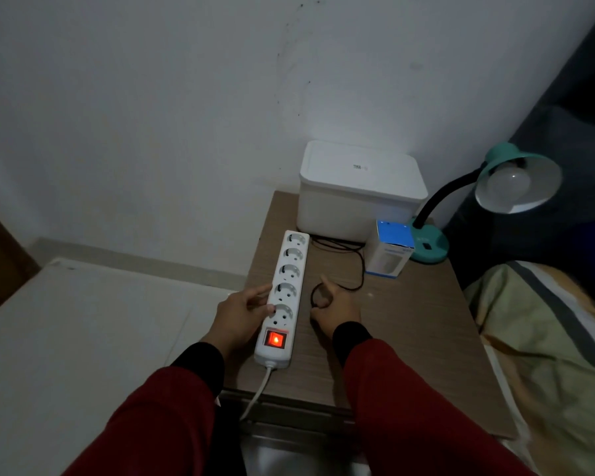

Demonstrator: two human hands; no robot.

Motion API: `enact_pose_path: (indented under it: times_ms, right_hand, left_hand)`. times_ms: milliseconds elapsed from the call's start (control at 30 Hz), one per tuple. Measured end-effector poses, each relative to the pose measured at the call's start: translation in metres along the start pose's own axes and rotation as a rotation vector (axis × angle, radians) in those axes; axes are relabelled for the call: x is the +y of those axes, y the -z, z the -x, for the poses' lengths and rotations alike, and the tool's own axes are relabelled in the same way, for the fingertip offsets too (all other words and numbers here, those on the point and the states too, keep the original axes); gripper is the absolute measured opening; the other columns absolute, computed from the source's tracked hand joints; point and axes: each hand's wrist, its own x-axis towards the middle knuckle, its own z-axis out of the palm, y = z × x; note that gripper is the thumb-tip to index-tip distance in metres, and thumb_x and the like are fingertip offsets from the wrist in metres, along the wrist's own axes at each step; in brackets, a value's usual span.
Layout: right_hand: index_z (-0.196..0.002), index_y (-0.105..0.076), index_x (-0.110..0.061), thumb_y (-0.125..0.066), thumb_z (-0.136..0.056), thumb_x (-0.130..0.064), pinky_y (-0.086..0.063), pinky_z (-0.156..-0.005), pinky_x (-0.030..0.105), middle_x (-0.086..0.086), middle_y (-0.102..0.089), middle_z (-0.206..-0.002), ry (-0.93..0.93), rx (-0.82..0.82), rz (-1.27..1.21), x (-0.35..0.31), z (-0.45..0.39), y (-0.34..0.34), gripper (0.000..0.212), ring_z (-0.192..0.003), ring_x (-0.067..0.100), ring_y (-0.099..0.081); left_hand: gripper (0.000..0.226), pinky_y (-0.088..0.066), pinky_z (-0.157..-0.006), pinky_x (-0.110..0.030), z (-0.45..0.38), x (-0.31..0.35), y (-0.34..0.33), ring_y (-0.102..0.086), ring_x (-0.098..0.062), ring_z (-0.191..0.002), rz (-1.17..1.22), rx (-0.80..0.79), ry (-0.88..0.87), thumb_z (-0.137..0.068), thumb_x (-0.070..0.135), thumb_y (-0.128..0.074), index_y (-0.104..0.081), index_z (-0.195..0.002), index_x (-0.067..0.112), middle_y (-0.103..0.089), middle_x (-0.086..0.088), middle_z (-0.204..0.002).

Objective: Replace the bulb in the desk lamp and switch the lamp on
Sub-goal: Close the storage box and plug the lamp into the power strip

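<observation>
A teal desk lamp point(430, 243) stands at the back right of the bedside table, its black gooseneck bent right, with an unlit white bulb point(509, 185) in the shade. A white power strip point(284, 293) lies on the table, its red switch point(275, 339) glowing. My left hand point(241, 314) rests against the strip's left side, thumb and fingers on it. My right hand point(335, 305) is closed around the lamp's black plug point(320, 297), just right of the strip. The black cord point(359, 266) runs back toward the lamp. All of the strip's sockets are unoccupied.
A blue-and-white bulb box point(390, 250) stands beside the lamp base. A white lidded container point(358, 190) sits against the wall. The wooden table point(409, 331) has a bed with a striped blanket point(547, 338) on its right. The strip's white cable point(258, 389) hangs off the front edge.
</observation>
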Motion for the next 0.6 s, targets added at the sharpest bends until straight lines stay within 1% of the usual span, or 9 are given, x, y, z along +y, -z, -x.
enact_pose_path:
  times_ms: [67, 100, 167, 200, 300, 367, 433, 533, 600]
  right_hand:
    - [-0.143, -0.037, -0.029, -0.058, -0.082, 0.0, -0.047, -0.101, 0.03, 0.006, -0.06, -0.127, 0.027, 0.02, -0.044, -0.002, 0.0, 0.003, 0.071, -0.108, 0.022, -0.06]
    - [-0.142, -0.038, -0.032, -0.055, -0.083, 0.001, -0.049, -0.098, 0.031, 0.004, -0.063, -0.114, 0.042, 0.025, -0.077, -0.004, 0.0, 0.005, 0.07, -0.101, 0.019, -0.06]
    - [-0.138, -0.041, -0.037, -0.05, -0.085, 0.001, -0.055, -0.084, 0.03, -0.003, -0.058, -0.088, 0.093, 0.036, -0.14, -0.011, -0.001, 0.008, 0.066, -0.083, 0.015, -0.058]
    - [-0.137, -0.044, -0.037, -0.05, -0.086, 0.001, -0.056, -0.08, 0.03, -0.003, -0.055, -0.084, 0.126, 0.046, -0.16, -0.015, -0.002, 0.01, 0.064, -0.08, 0.016, -0.058]
    - [-0.132, -0.052, -0.029, -0.055, -0.086, -0.001, -0.053, -0.086, 0.035, 0.007, -0.06, -0.098, 0.206, 0.071, -0.209, -0.029, -0.004, 0.011, 0.054, -0.087, 0.021, -0.059]
    - [-0.125, -0.061, -0.02, -0.06, -0.085, -0.002, -0.053, -0.084, 0.032, 0.012, -0.064, -0.106, 0.205, 0.098, -0.258, -0.036, -0.005, 0.009, 0.043, -0.089, 0.02, -0.06]
    - [-0.116, -0.067, -0.015, -0.064, -0.083, -0.004, -0.051, -0.081, 0.026, 0.013, -0.067, -0.106, 0.2, 0.134, -0.279, -0.042, -0.005, 0.006, 0.035, -0.092, 0.021, -0.063]
    - [-0.108, -0.07, -0.01, -0.065, -0.082, -0.003, -0.045, -0.078, 0.017, 0.013, -0.067, -0.109, 0.216, 0.133, -0.245, -0.046, -0.006, -0.002, 0.027, -0.091, 0.016, -0.062]
    - [-0.101, -0.071, -0.009, -0.064, -0.081, -0.002, -0.043, -0.07, 0.004, 0.012, -0.066, -0.11, 0.238, 0.14, -0.172, -0.045, -0.007, -0.008, 0.022, -0.088, 0.013, -0.06]
  left_hand:
    - [0.045, -0.04, -0.074, -0.007, 0.0, -0.002, -0.001, -0.056, -0.003, -0.091, 0.002, 0.002, -0.002, -0.086, 0.018, -0.065, -0.056, -0.129, 0.026, -0.068, -0.003, -0.117]
    - [0.044, -0.039, -0.07, -0.003, 0.0, -0.003, -0.001, -0.056, -0.002, -0.09, 0.004, 0.003, -0.005, -0.086, 0.018, -0.065, -0.056, -0.129, 0.026, -0.068, -0.003, -0.118]
    - [0.044, -0.037, -0.066, -0.002, -0.001, -0.004, -0.001, -0.056, -0.002, -0.091, 0.008, 0.004, -0.011, -0.086, 0.018, -0.065, -0.056, -0.129, 0.026, -0.068, -0.002, -0.119]
    - [0.044, -0.038, -0.069, -0.002, -0.001, -0.004, -0.001, -0.056, -0.002, -0.092, 0.013, 0.002, -0.01, -0.086, 0.018, -0.065, -0.056, -0.129, 0.026, -0.068, -0.002, -0.119]
    - [0.044, -0.041, -0.083, -0.014, -0.001, -0.005, 0.0, -0.056, -0.003, -0.095, 0.017, -0.002, -0.009, -0.086, 0.02, -0.065, -0.056, -0.128, 0.027, -0.068, -0.003, -0.12]
    - [0.043, -0.041, -0.085, -0.018, -0.002, -0.005, 0.0, -0.056, -0.005, -0.096, 0.026, -0.007, -0.006, -0.087, 0.02, -0.064, -0.056, -0.128, 0.028, -0.067, -0.003, -0.12]
    - [0.043, -0.042, -0.085, -0.019, -0.002, -0.006, -0.001, -0.056, -0.007, -0.096, 0.037, -0.01, -0.003, -0.087, 0.02, -0.064, -0.056, -0.129, 0.028, -0.066, -0.004, -0.121]
    - [0.044, -0.043, -0.082, -0.018, -0.003, -0.007, -0.001, -0.057, -0.006, -0.096, 0.055, -0.011, 0.002, -0.087, 0.019, -0.063, -0.055, -0.129, 0.028, -0.066, -0.005, -0.121]
    - [0.045, -0.043, -0.082, -0.019, -0.003, -0.007, -0.001, -0.057, -0.007, -0.096, 0.067, -0.014, 0.008, -0.087, 0.018, -0.063, -0.055, -0.13, 0.027, -0.066, -0.005, -0.122]
